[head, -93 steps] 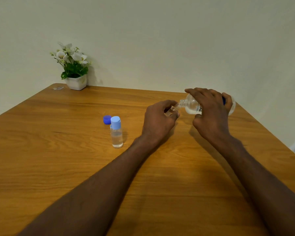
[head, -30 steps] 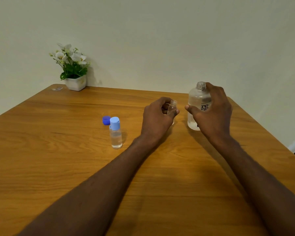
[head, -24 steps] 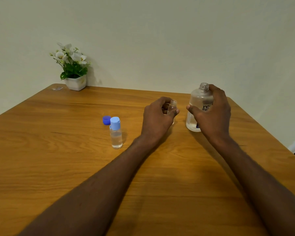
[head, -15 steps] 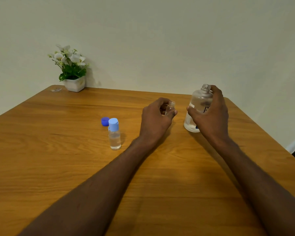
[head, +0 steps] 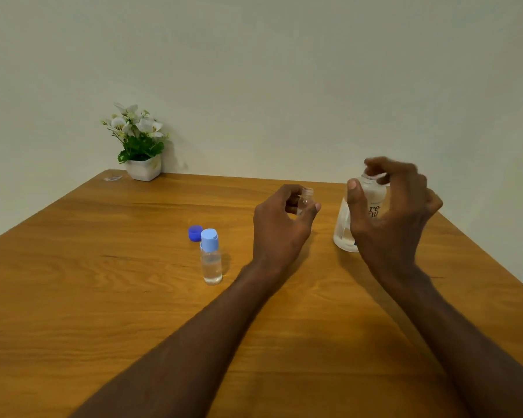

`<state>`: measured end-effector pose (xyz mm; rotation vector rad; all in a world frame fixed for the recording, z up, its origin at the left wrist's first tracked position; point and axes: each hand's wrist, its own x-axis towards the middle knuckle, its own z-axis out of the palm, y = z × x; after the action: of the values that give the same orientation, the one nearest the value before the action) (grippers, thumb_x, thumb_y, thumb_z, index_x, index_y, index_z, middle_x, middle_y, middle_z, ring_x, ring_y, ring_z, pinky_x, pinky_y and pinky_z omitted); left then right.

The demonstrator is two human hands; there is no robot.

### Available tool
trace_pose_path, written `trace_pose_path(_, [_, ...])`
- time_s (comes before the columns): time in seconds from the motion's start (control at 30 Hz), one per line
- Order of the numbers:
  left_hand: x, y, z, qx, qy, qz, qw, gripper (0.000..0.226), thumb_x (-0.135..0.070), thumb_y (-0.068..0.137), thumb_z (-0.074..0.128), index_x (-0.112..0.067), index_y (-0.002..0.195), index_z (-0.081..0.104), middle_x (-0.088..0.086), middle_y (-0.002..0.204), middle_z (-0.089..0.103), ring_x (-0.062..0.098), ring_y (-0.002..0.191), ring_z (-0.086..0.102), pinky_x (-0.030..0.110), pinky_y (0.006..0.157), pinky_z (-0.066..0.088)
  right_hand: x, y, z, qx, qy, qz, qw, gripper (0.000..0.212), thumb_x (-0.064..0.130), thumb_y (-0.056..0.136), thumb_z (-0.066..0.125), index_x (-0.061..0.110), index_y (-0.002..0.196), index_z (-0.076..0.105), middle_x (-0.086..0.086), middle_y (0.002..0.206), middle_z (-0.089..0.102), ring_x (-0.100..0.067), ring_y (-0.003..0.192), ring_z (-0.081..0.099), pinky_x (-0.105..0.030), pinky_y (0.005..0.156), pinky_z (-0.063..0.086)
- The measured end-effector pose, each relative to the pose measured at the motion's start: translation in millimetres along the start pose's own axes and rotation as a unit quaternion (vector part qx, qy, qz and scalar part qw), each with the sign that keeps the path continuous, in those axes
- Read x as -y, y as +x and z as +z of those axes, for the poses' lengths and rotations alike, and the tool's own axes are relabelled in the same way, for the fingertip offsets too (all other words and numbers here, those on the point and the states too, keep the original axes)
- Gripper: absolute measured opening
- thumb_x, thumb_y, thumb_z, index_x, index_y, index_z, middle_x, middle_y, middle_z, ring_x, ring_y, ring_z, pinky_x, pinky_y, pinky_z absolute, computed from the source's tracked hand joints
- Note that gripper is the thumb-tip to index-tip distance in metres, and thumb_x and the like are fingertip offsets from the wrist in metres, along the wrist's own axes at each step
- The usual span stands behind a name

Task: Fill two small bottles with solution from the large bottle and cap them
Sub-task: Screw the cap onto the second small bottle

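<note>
Standing uncapped, clear large bottle [head: 372, 203].

Glossy wood-grain table [head: 103, 297]; clear plastic-looking large bottle [head: 343, 233] and capped small bottle [head: 211, 267]; matt wall [head: 284, 70].

light-blue capped bottle [head: 211, 260], dark-blue cap [head: 195, 232], wood-grain table [head: 103, 297]

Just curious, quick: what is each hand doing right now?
Left hand: holds the uncapped small bottle.
Right hand: fingers spread by the large bottle; grip cannot be told.
</note>
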<state>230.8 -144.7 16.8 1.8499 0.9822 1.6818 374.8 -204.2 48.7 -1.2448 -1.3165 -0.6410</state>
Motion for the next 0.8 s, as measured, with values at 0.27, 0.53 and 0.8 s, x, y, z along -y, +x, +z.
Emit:
trace_pose_path(0.27, [-9.8,-1.5,-5.8,-0.028,0.008,0.005,1.0,0.027,-0.032,0.092,0.077,-0.02,0.116,0.072,-0.013,0.099,0.073,0.002,0.091,0.068,0.024,0.076,0.06,1.6,-7.7,8.4,0.015,-0.013,-0.023,1.0,0.016,0.025,0.099,0.064,0.015,0.106,0.073,-0.002,0.096,0.075,-0.02,0.089,0.065,-0.042,0.086,0.036])
trace_pose_path(0.53, [-32.4,-2.9,-13.2,-0.07,-0.004,0.052,0.996,0.022,-0.027,0.092,0.078,-0.016,0.11,0.072,-0.01,0.095,0.074,0.006,0.087,0.07,0.017,0.067,0.054,1.6,-9.9,6.3,0.006,0.047,-0.044,0.998,0.018,0.024,0.097,0.064,0.012,0.107,0.074,-0.003,0.097,0.075,-0.021,0.086,0.064,-0.041,0.08,0.038])
trace_pose_path(0.8, [-72.9,3.1,-47.3,-0.105,-0.027,0.078,0.991,0.021,-0.024,0.091,0.08,-0.014,0.109,0.072,-0.007,0.092,0.075,0.012,0.085,0.072,0.022,0.063,0.053,18.0,-7.5,-0.9,0.012,0.044,-0.035,0.998,0.023,0.027,0.096,0.062,0.016,0.114,0.071,-0.004,0.106,0.071,-0.021,0.1,0.06,-0.036,0.085,0.036])
